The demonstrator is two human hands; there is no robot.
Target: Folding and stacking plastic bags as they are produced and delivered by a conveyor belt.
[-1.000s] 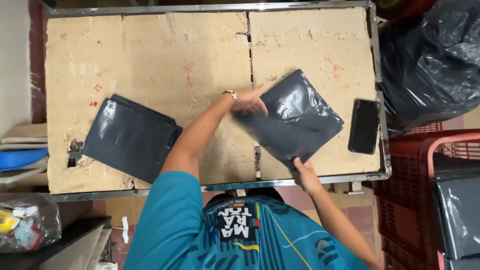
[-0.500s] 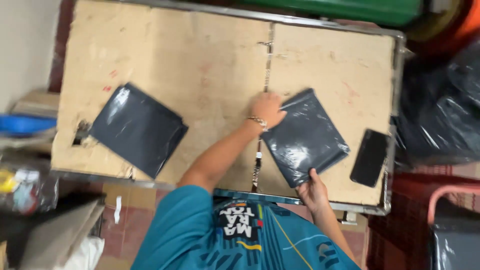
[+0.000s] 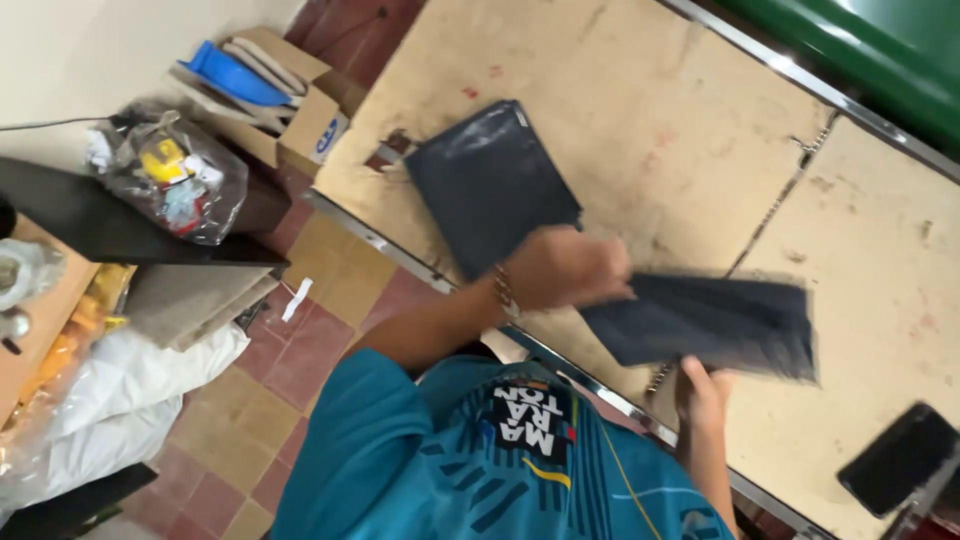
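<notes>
A dark grey plastic bag (image 3: 715,322) is lifted just above the worn wooden table (image 3: 650,120). My left hand (image 3: 565,268) grips its left edge and my right hand (image 3: 702,392) holds its near edge from below. The bag is motion-blurred. A stack of similar dark bags (image 3: 490,185) lies flat on the table to the left of my left hand.
A black phone (image 3: 900,458) lies at the table's near right corner. A cardboard box with blue and white items (image 3: 265,95) stands on the floor at the left, beside a clear bag of small things (image 3: 175,175) and white sacks (image 3: 120,400). A green bin (image 3: 880,60) is behind the table.
The view has swung and tilted. The bag has come up off the table and moved left toward the stack, with both my hands on it.
</notes>
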